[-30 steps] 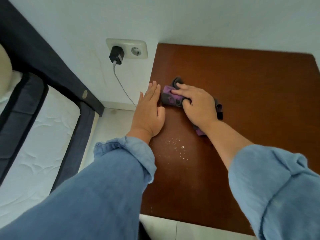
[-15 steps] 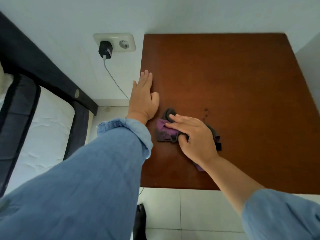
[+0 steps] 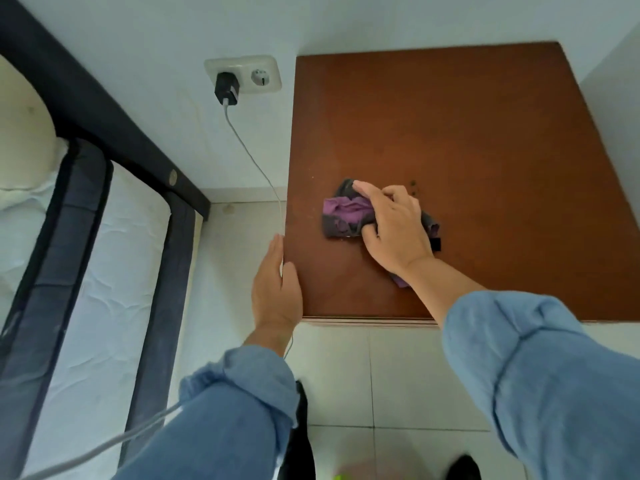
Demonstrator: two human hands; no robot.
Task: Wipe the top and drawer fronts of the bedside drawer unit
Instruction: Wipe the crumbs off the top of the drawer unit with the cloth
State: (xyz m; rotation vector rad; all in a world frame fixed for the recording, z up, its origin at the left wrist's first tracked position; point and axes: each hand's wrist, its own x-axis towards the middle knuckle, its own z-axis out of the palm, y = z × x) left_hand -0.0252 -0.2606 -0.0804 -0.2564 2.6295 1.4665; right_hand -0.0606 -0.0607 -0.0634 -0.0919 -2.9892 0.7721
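Note:
The bedside drawer unit's brown wooden top (image 3: 467, 133) fills the upper right of the head view. A crumpled purple and grey cloth (image 3: 343, 214) lies on its left half. My right hand (image 3: 394, 230) presses down on the cloth, fingers curled over it. My left hand (image 3: 275, 289) lies flat, fingers together, against the top's left front corner and edge. The drawer fronts are hidden below the top; only a thin front edge (image 3: 367, 320) shows.
A wall socket (image 3: 244, 74) holds a black charger (image 3: 227, 88), whose white cable (image 3: 252, 157) drops past the unit's left edge. A bed with a dark frame (image 3: 104, 133) and white mattress (image 3: 86, 289) stands left. Tiled floor (image 3: 346, 375) lies in front.
My left hand slid back from the top's left edge to its front left corner. My right hand kept the cloth on the left half while the view pulled back from the unit.

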